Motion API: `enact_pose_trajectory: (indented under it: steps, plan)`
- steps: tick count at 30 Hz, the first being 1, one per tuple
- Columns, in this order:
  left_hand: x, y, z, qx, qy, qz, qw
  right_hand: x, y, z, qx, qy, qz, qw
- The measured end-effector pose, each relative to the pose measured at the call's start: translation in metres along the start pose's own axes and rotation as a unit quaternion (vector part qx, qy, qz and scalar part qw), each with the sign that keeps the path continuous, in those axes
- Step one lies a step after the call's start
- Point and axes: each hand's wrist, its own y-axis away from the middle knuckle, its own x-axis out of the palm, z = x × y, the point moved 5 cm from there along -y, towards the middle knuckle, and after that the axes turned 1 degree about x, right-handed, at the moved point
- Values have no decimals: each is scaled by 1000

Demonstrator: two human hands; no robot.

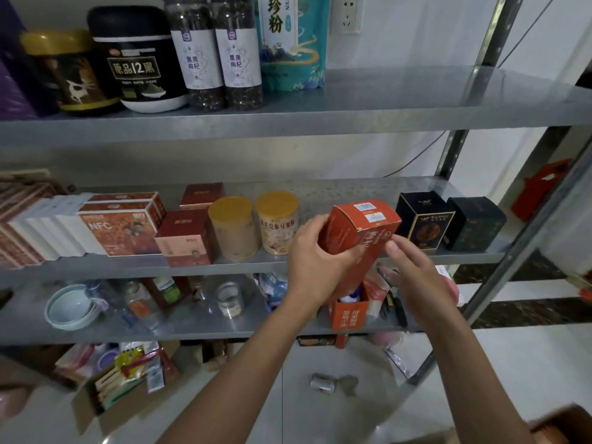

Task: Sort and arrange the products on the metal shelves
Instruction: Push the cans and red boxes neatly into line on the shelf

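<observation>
- The left hand (315, 251) has its grip clamped on the red box (362, 232). The fingers curl round the box's left side and the palm sits against the lower half, so this hand appears to carry the weight.
- The right hand (413, 267) meets the box from the other side. Its thumb lies on the printed front face and its fingers curl in toward the lower right edge, a lighter pinch that looks meant to steer rather than lift. How the fingers sit behind the box is blurred.
- The box is held between the two grips, off any surface. It tilts with its labelled top leaning away and its base toward the person, probably to bring it round before it is stood upright.
- Just beyond the grips lies the middle shelf (352, 190). The bare stretch directly behind the box looks like the intended slot.
- Just left of the left grip stand two gold-lidded tins (277, 222). To the right of the right grip sit two black boxes (423, 219). The gap between them is narrow, so a box going in there would have to go in straight to avoid knocking a tin.
- Below the grips, on the lower shelf, an open orange carton (347, 312) stands among loose items.
- The placing step is not yet done, and several products near the grips already stand in an orderly row.
</observation>
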Motion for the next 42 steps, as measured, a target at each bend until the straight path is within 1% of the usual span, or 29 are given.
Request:
enact_pose_trajectory:
  steps: [3,6,9,11,13,14,16,18,19,20,23,24,25,27,31,33,35,37,40,42]
  plan:
    - [-4,17,-6,-9,-29,31,999,3,7,-1,-36,-112,46,992]
    - [-6,33,-8,-14,-53,37,998,10,9,2,-42,-135,76,987]
    - [-9,41,-9,-10,-79,54,995,12,9,1,-42,-159,70,984]
    - [-9,47,-6,-9,-97,106,990,11,9,-2,-32,-178,53,982]
    - [-15,55,5,-29,-94,164,982,8,9,-7,-13,-206,39,978]
    - [-21,60,13,-45,-93,176,979,6,8,-10,-5,-227,38,973]
    - [-36,69,29,-86,-58,167,980,4,7,-17,15,-291,32,956]
    - [-44,77,40,-131,50,132,981,4,5,-25,60,-379,-3,923]
    - [-44,79,43,-140,98,109,979,7,3,-29,85,-416,-20,905]
    - [-42,80,43,-138,122,82,979,10,2,-33,107,-446,-30,888]
    - [-39,80,30,-85,96,2,992,27,-1,-40,158,-510,-23,845]
    - [-41,79,26,-66,75,-20,995,30,-1,-42,173,-515,-14,839]
    - [-43,78,23,-50,50,-38,997,33,-1,-43,185,-505,-4,843]
    - [-51,75,16,-17,-15,-56,998,34,-3,-43,196,-466,9,863]
    - [-54,73,4,90,-145,-39,985,40,-6,-35,197,-382,62,901]
    - [-52,73,-1,151,-179,-33,972,48,-4,-32,214,-351,90,907]
    - [-49,71,-3,165,-167,-11,972,54,-5,-32,215,-366,85,901]
    - [-46,67,-2,128,-131,17,983,57,-7,-32,197,-407,54,890]
    - [-39,69,9,5,-40,46,998,57,-11,-37,161,-464,13,871]
    - [-32,73,17,-47,-13,41,998,59,-12,-40,154,-480,-3,863]
